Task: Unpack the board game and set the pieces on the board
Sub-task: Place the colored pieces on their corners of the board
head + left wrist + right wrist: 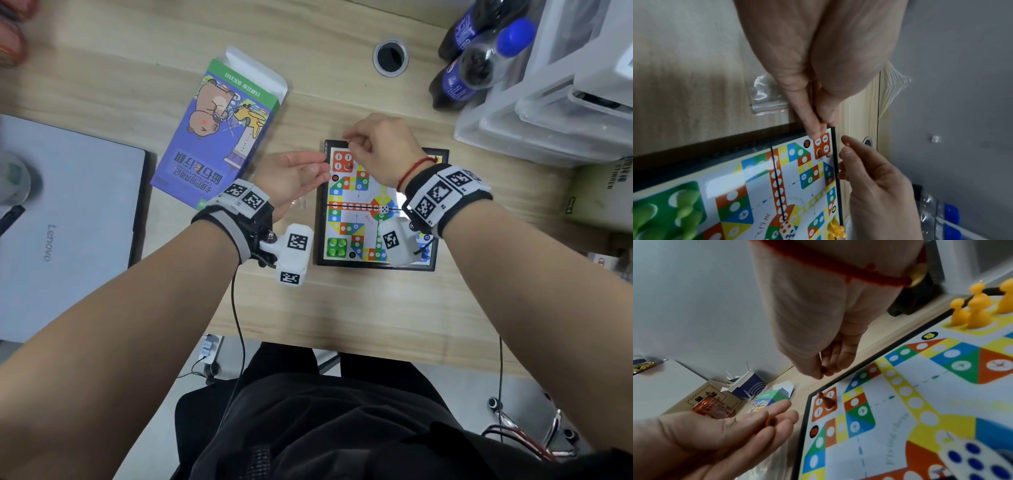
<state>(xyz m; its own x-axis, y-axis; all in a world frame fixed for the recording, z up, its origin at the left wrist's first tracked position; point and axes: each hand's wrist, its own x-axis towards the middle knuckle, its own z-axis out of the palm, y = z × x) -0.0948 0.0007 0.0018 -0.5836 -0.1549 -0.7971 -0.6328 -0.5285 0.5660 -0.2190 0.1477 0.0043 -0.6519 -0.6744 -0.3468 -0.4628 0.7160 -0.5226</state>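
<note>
The colourful game board (346,219) lies open on the desk. One red pawn (348,167) stands on the red corner base (819,410). My right hand (349,144) hovers over that corner and pinches another red pawn (823,369) at its fingertips. My left hand (318,168) is held palm up beside the board's left edge, fingers straight, with a red pawn (770,421) lying on them. Green pawns (336,247) fill the near left base and yellow pawns (978,308) the far right base. A die (384,209) sits at the board's centre.
The open purple game box (219,137) lies left of the board, with a clear plastic bag (766,97) under my left hand. A closed laptop (65,222) is at far left. Bottles (479,61) and clear bins (555,102) crowd the far right.
</note>
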